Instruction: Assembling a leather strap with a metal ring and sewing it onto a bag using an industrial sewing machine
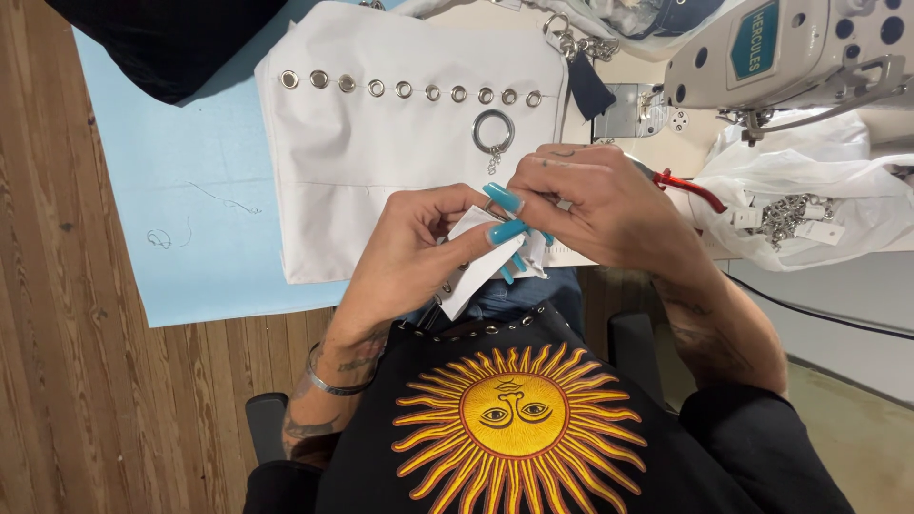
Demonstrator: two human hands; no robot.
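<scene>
— On the far left, what lies over the wooden planks?

— A pale blue sheet of paper or cloth [181,219], with loose bits of thread on it. A black fabric piece [171,38] overlaps its top edge.

— And next to that?

— A white canvas bag panel [381,143] lies on the blue sheet. A row of silver metal eyelets [405,89] runs across it, and a larger silver ring [493,130] with a short chain hangs below the row.

— Where are the hands?

— Just below that ring, over the lap. The left hand [409,257], with a silver bangle at the wrist, pinches a small white fabric strip [476,266] between thumb and fingers [457,249]. The right hand [605,205], with long turquoise nails, meets it from the other side, its fingertips pressed onto the same strip. A red-handled tool [690,188] pokes out behind the right hand; I cannot tell whether the hand holds it.

— Further right?

— A cream sewing machine [790,48] stands on the table [666,148], with a clear plastic bag of white tabs and silver chains [800,214] beneath it.
</scene>
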